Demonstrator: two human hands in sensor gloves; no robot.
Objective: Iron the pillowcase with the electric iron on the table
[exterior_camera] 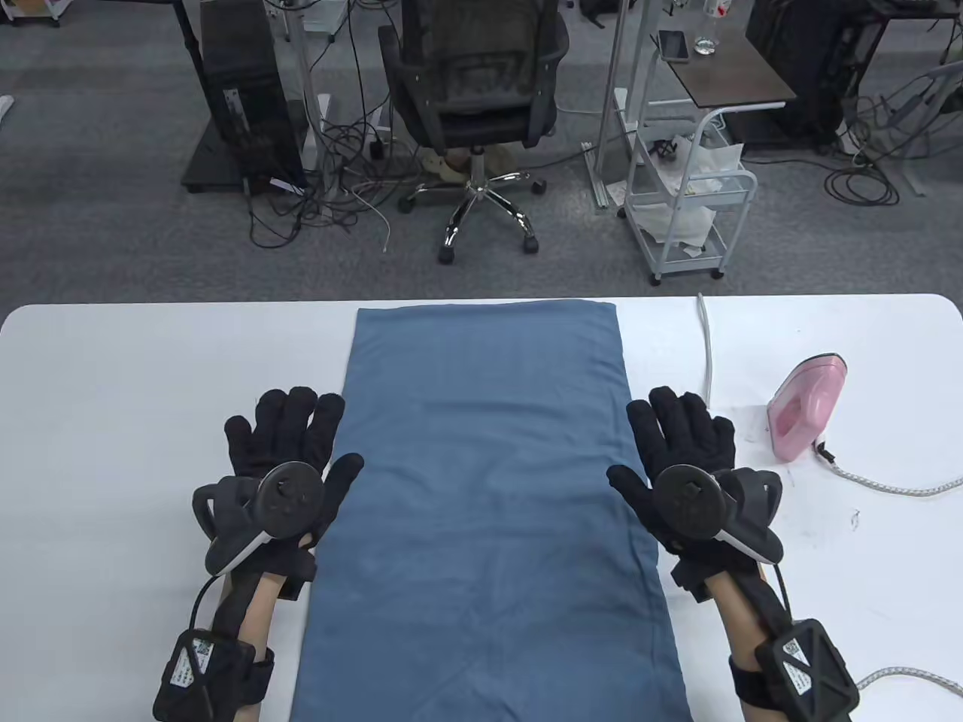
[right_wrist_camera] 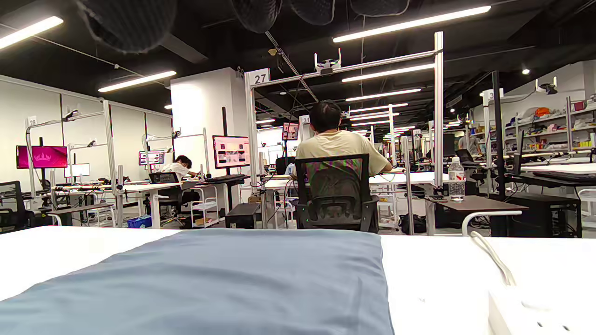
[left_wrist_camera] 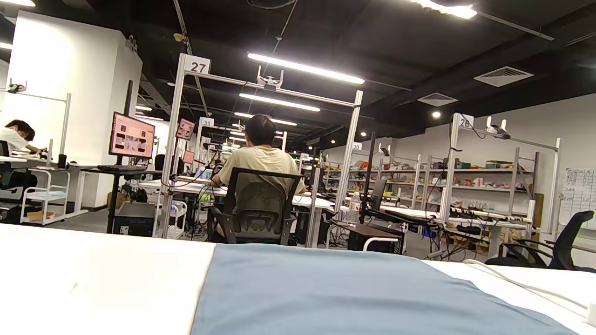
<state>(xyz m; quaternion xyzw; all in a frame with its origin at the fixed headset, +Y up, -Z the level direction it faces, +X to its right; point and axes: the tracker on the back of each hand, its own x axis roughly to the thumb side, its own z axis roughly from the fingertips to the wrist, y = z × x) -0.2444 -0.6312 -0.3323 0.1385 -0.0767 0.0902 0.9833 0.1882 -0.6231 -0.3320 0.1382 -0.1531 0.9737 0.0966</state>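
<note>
Blue pillowcase (exterior_camera: 485, 511): laid flat lengthwise down the middle of the white worktop (exterior_camera: 135, 361), running from its near edge to its far edge, a few soft creases toward the near end. Left hand (exterior_camera: 290, 451) and right hand (exterior_camera: 681, 451): palms down at the pillowcase's two long edges, fingers spread and released, grasping nothing. Pink electric iron (exterior_camera: 805, 406): standing untouched toward the worktop's right edge, cord trailing; judged step is smoothing before ironing, and the next move calls for the right hand to take the iron's handle.

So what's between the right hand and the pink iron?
In the table view, only bare white table and a thin white cord lie between the right hand and the iron. The cord runs just past the fingertips.
</note>
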